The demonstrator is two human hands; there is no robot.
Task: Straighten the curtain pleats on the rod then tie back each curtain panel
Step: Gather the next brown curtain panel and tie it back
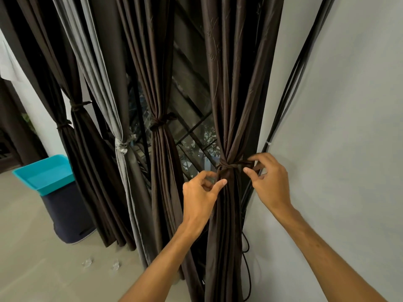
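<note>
Pale floor (32, 247) fills the lower left of my feed, with a few small clear bits (87, 263) lying on it that I can't identify. A dark bin (65, 214) with a teal lid (43, 175) stands there against the drapes. Behind it hang two dark brown panels (87, 171), each cinched at the waist. Next comes a grey panel (104, 83), also bound, then a middle brown panel (161, 171) knotted by its own band. Dark window glass (192, 94) with a diagonal grille shows between the panels.

The right curtain panel (231, 83) hangs just beside the wall (349, 105), gathered by a tie-back (231, 165) wrapped round its middle. The left grip (202, 192) sits at the tie's left side, thumb against the fabric and fingers curled. I can't tell whether it holds an end. The right grip (270, 182) pinches the tie-back's right end between thumb and fingers.

Black cables (290, 94) run down the wall and pass behind the panel. The rod and the curtain tops are cut off above.
</note>
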